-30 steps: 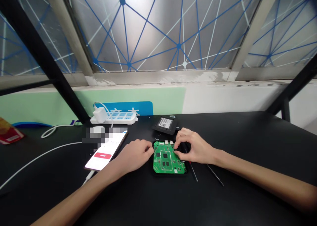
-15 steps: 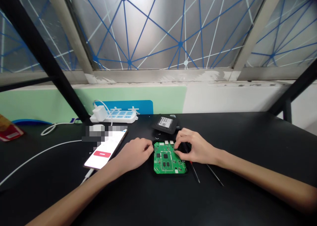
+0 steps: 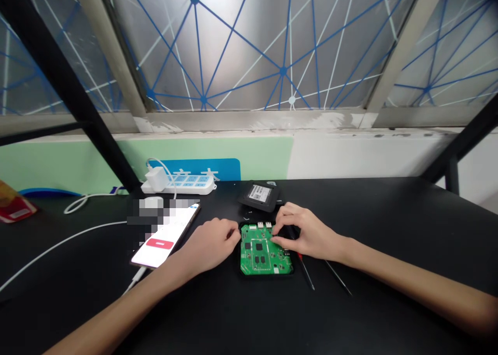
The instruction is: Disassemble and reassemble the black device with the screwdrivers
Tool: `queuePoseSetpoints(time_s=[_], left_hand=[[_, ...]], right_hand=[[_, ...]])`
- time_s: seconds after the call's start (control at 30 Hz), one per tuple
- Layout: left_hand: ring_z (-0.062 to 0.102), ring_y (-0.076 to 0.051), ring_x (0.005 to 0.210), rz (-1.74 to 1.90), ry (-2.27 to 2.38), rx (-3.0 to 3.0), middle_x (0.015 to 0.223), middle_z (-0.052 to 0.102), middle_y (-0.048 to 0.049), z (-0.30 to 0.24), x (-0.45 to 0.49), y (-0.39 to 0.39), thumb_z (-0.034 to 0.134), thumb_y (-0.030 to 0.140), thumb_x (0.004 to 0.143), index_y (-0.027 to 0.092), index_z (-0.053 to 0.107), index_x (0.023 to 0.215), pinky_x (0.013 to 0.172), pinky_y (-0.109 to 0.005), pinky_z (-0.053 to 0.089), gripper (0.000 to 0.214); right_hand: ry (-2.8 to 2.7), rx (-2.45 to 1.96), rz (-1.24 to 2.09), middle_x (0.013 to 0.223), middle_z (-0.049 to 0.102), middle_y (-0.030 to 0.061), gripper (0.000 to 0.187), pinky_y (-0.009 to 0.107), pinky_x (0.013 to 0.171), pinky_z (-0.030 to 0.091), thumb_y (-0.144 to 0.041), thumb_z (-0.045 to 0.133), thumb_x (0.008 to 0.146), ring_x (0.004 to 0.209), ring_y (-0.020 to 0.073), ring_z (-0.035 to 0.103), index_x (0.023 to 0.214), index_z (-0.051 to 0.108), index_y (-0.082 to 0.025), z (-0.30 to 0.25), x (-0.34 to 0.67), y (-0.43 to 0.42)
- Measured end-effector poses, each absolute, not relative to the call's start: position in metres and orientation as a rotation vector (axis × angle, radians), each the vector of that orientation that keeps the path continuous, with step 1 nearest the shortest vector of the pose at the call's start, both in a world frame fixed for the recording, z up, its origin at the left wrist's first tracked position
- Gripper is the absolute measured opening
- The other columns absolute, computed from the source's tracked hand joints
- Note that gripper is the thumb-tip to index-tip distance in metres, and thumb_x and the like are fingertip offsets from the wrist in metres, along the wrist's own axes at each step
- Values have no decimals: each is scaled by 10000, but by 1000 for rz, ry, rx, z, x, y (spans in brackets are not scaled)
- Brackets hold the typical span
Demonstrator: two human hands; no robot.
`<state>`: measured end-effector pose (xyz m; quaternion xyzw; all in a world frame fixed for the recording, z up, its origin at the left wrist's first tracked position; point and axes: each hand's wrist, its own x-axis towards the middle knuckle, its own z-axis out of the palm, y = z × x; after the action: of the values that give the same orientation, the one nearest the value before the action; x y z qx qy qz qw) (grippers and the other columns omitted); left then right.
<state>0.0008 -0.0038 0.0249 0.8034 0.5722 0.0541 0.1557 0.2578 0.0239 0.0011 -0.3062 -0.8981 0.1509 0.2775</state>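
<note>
A green circuit board [image 3: 263,251] lies in a shallow black case on the black table [image 3: 389,220]. My left hand [image 3: 210,243] rests against the board's left edge with its fingers curled, the fingertips touching the case rim. My right hand [image 3: 307,231] is at the board's upper right corner, thumb and fingers pinched together on the board's edge; what they pinch is too small to make out. A screwdriver [image 3: 305,273] with a red band lies under the right hand, and a thin dark tool [image 3: 338,277] lies beside it.
A black cover with a white label [image 3: 260,194] lies just behind the board. A lit phone [image 3: 165,234] with a white cable is at the left. A white power strip [image 3: 179,185] with a charger stands against the wall. A red packet [image 3: 13,205] sits far left.
The view has shifted slightly. Both hands stay at the board; the right hand's fingers have closed a little lower onto the board's top right edge.
</note>
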Motion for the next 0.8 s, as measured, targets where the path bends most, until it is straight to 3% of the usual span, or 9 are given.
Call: queuePoseSetpoints(time_s=[0.13,0.23,0.47,0.67,0.8], left_hand=[[612,-240,766,157,1639,2303,737,608,-50,25,2,-4,357,340,938,204,493,687,628,-308,375,317],[614,-240,767,157,1638,2306,746,616,-51,25,2,-4,361,333,939,203,492,689,629,-308,374,311],[596,-227,720,164,1644,2313,711,592,-36,26,3,-4,363,317,939,202,425,658,610,-306,349,310],[599,-231,735,146,1648,2301,714,592,-36,26,2,-4,361,313,943,206,450,671,615,-305,350,306],[595,-225,716,157,1649,2283,704,588,-37,28,3,-4,374,305,933,203,454,659,606,-303,345,303]], right_hand=[[-2414,-801,336,863,683,34,121,377,805,473,-290,602,920,821,193,592,893,691,-213,5,258,23],[-2350,-822,246,1006,693,64,162,408,861,491,-293,568,933,926,221,600,1043,657,-214,6,258,24],[-2405,-1060,-9,1390,541,137,556,517,1047,424,-452,547,906,1259,320,491,1389,461,-190,2,254,45],[-2463,-1276,-36,1540,360,183,799,552,1094,349,-677,405,900,1397,381,352,1514,307,-175,-2,245,68],[-2485,-1284,-56,1513,397,192,776,572,1032,387,-679,365,909,1337,400,412,1509,318,-190,-3,240,75]])
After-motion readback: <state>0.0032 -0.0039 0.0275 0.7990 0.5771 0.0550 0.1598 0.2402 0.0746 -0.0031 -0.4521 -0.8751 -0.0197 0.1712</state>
